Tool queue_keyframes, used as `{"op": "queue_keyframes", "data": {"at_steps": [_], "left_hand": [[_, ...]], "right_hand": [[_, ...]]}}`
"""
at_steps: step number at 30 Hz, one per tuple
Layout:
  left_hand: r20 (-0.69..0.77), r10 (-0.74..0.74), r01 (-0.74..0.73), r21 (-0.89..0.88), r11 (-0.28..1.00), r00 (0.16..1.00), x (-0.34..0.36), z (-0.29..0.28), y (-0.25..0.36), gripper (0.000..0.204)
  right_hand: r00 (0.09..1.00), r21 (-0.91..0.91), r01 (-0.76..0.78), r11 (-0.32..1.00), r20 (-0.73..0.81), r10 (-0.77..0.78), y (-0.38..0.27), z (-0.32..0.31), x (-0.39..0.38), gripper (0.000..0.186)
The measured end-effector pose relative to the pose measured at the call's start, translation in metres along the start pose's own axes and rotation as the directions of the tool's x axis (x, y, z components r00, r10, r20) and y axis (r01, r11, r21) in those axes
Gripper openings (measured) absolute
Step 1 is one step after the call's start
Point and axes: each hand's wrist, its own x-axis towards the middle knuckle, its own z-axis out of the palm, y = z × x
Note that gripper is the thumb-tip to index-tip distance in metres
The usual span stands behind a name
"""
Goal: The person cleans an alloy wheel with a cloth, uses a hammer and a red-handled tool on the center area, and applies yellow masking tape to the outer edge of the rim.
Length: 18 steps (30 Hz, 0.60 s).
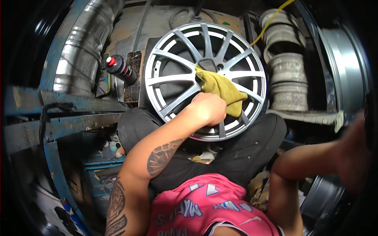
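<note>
In the head view, a person in a pink jersey (197, 200) is sitting with dark-trousered legs (254, 145) spreading to either side of a silver multi-spoke wheel rim (167, 80). The rim is resting in front of the person, its spoked face showing and its lower edge lying between the knees. The left hand (210, 108) is reaching over the lower part of the rim, its fingers curling closed and gripping a yellow-green cloth (224, 88). The cloth is lying bunched across the spokes, covering part of the area around the hub and trailing toward the lower right of the rim. The right hand (354, 153) is hanging well apart from the rim, near the right edge of the view; it is showing dark and blurred, so whether its fingers are opening or closing on anything, one cannot tell.

To the left of the rim, a dark bottle (125, 73) with a red and white cap is standing near a worn wooden block (132, 92). Beyond them, shiny silver rims (78, 59) are standing behind a blue metal frame (55, 157). On the right, dusty rims (289, 96) are standing stacked, with a yellow hose (271, 19) crossing near their top, and a large silver rim (344, 67) is filling the far right side
</note>
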Motion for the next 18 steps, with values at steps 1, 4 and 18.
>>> {"op": "queue_keyframes", "data": {"at_steps": [1,4,18], "left_hand": [[0.024,0.006,-0.007,0.025,1.000,1.000,0.001,0.004,0.001,0.031],[0.078,0.012,-0.015,0.042,0.999,0.997,0.007,0.006,0.012,0.037],[0.106,-0.001,-0.011,0.112,0.994,0.994,0.009,0.006,0.028,0.035]], "right_hand": [[0.996,0.008,0.067,0.998,0.054,-0.067,-0.009,0.007,-0.005,0.053],[0.985,-0.015,0.143,0.990,0.098,-0.141,-0.017,0.021,-0.021,0.053],[0.956,-0.018,0.266,0.964,-0.126,-0.266,-0.043,-0.052,-0.057,0.053]]}}
